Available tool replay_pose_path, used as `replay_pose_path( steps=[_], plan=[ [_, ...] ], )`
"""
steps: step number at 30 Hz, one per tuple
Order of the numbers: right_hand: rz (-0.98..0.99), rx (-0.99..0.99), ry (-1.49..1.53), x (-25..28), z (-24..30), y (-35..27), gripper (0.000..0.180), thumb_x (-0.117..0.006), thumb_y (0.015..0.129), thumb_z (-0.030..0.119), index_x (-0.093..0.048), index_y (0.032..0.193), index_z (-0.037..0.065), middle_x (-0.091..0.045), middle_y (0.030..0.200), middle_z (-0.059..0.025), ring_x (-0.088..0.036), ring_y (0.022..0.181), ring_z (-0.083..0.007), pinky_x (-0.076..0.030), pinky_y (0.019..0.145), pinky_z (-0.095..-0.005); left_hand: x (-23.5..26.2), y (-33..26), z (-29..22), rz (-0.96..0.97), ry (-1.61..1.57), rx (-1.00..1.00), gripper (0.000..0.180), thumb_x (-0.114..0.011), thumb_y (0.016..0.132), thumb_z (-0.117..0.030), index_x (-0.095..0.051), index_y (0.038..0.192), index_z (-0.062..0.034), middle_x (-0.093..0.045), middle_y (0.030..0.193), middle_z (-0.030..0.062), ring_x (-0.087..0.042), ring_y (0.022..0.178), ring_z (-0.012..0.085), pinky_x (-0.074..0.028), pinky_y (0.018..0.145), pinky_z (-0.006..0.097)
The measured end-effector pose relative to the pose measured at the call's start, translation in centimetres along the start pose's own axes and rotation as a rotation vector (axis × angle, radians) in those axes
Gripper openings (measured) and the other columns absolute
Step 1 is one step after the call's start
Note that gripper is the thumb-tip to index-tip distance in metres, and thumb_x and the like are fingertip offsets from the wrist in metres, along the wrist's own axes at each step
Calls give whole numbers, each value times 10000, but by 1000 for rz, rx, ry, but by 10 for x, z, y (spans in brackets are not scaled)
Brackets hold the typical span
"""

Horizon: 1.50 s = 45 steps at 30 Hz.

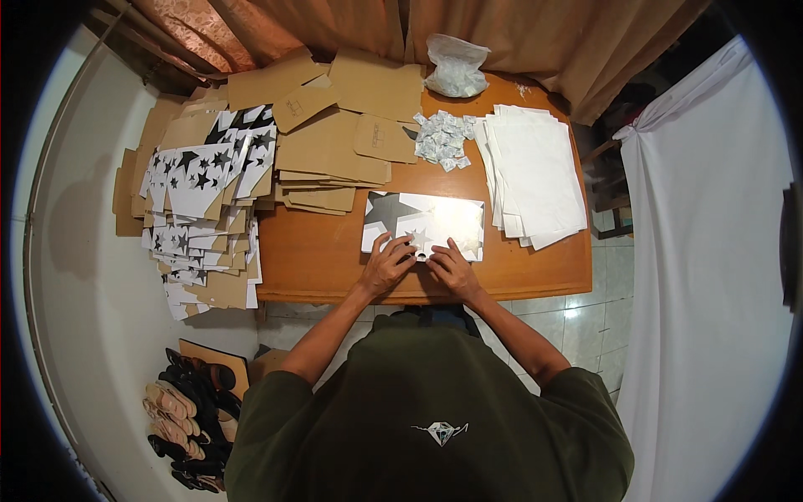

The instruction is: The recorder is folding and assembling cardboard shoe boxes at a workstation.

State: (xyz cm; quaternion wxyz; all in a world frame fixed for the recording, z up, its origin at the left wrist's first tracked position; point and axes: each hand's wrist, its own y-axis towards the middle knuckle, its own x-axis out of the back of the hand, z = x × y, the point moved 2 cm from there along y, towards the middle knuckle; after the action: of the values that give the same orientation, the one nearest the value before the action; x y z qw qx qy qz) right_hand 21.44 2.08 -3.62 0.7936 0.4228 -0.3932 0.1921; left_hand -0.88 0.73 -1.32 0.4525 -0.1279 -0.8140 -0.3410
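A flat white cardboard box printed with dark and silvery stars lies in front of me near the table's front edge, its top catching the light. My left hand holds the near edge of the box left of its middle, fingers bent over the top. Just to the right, my right hand grips the same edge, with its fingers on the front of the lid. A small dark notch shows between the two hands. The thumbs are partly hidden.
Star-printed box blanks are stacked at the left beside brown cardboard pieces. Small white sachets lie in a heap behind the box, near a clear plastic bag. White sheets are piled at right; shoes stand lower left.
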Motion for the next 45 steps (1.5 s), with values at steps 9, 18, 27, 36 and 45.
replay_pose_path(
  steps=[9,18,27,36,45],
  plan=[
    [-3,-34,13,0,1,0,348,-770,733,-9,-702,1073,17,-640,1075,-126,-644,1147,-307,-458,1103,-591,-4,-2,-1,7,-3,14,221,-740,803,-84,-738,1023,-60,-657,1206,54,-547,1316,258,-354,1129,554],
    [-125,-233,45,14,14,22,336,-752,821,19,-673,1147,7,-639,1122,-164,-658,1065,-353,-508,1070,-469,-17,-4,1,-14,-58,159,233,-715,857,-46,-722,1090,-53,-689,1190,49,-611,1291,221,-373,1153,528],
    [-63,-251,9,-3,-3,16,112,-770,827,39,-711,919,14,-697,954,-104,-692,940,-313,-563,979,-437,-21,0,-1,-36,57,127,236,-678,895,-75,-722,1127,-65,-721,1127,28,-656,1228,183,-360,1101,580],
    [82,-238,47,8,-10,18,120,-768,815,103,-715,895,31,-663,907,-92,-657,935,-290,-548,954,-410,-24,7,-17,-29,81,279,247,-750,886,-150,-729,1123,-82,-699,1165,38,-626,1233,193,-291,1121,599],
    [115,-398,229,67,-98,50,524,-671,929,232,-555,1425,113,-489,1460,-264,-400,1368,-475,-281,1160,-631,-66,-7,-106,-356,99,774,627,-797,847,-285,-559,1391,-84,-487,1394,184,-391,1420,382,-247,1157,569]
  ],
)
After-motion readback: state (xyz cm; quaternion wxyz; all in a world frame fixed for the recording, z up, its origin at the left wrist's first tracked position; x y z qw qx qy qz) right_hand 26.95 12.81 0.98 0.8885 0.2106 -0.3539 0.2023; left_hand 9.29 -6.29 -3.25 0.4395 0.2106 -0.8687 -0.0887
